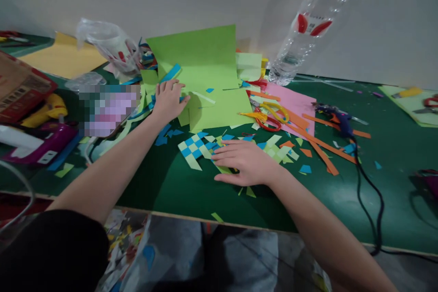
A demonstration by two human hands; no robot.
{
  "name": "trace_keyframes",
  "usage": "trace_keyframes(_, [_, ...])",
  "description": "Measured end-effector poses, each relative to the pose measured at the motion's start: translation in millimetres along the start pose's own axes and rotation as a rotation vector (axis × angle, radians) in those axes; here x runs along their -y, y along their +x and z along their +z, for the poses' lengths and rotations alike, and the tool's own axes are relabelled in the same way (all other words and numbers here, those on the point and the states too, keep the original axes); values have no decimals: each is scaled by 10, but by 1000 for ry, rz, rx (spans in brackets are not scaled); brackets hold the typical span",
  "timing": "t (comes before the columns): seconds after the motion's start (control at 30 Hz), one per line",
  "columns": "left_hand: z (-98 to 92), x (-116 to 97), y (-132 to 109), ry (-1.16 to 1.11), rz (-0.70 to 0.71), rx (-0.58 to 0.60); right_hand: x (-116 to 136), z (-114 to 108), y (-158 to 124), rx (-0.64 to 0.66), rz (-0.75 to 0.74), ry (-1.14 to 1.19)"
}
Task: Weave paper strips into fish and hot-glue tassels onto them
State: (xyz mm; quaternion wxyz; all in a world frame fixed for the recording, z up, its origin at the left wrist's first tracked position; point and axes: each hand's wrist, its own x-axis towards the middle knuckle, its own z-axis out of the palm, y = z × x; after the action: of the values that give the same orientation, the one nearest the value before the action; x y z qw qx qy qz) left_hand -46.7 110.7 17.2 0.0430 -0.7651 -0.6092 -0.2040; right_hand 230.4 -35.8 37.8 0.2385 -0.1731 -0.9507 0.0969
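Black sleeve is seen closest, at lower left. Right hand is laid flat with fingers stretched out and nothing gripped; its fingertips are pressed on the edge of a woven paper mat, blue and green, lying mid-worktop. Left hand is spread open on a green sheet farther back. Scissors are noted between that sheet and pink paper. Orange strips and a clear bottle are seen farther right.

Dim, even indoor light, soft shadows under the arms on the green surface, wide-angle stretching at edges, bottle blurred.
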Motion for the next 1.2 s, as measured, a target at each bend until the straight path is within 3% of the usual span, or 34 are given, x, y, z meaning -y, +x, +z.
trace_keyframes(0.17, [-249,-227,-298,-55,190,-61,-122,-204,-46,-310,176,89])
trace_keyframes(0.3, [-454,-448,-677,-166,383,59,-303,-333,-170,-485,345,-70])
trace_keyframes(0.4, [-494,-514,-910,-203,535,220,-345,-322,-283,-382,388,-256])
trace_keyframes(0.47, [-464,-500,-986,-211,554,283,-301,-284,-339,-262,390,-284])
trace_keyframes(0.7, [-361,-402,-923,-228,578,374,-71,-198,-294,26,368,-179])
trace_keyframes(0.83, [-381,-388,-920,-198,600,385,-86,-209,-298,26,366,-79])
trace_keyframes(1.03, [-409,-420,-948,-221,598,371,-148,-277,-352,-185,464,-69])
trace_keyframes(1.2, [-413,-449,-969,-224,627,365,-58,-217,-315,74,429,-107])
